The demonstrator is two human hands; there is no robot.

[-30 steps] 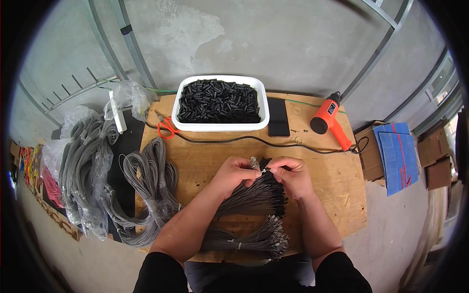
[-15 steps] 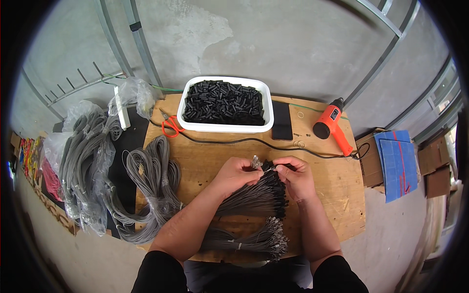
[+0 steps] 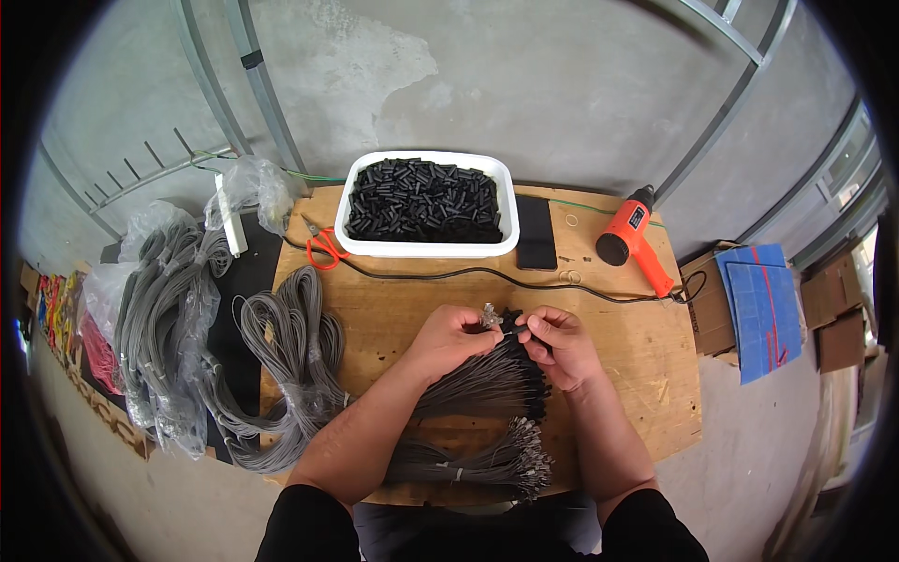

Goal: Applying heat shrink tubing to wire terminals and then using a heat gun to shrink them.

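Mid-bench, between the hands: silvery cable ends (image 3: 490, 317), pinched in left hand (image 3: 451, 341). Right hand (image 3: 566, 350) pinches what looks like a black sleeve (image 3: 519, 331). Best keep both coaxial, gripped near the tip. From there: black-tipped bundle (image 3: 478, 382) 6 o'clock, white tub (image 3: 431, 250) 11, heat gun (image 3: 626, 228) 2.

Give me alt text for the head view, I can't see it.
A left hand pinching silvery ends and a right hand holding a small black piece work over black-tipped gray cables on a wooden table. Beyond them are a white tub of black tubes and an orange heat gun.
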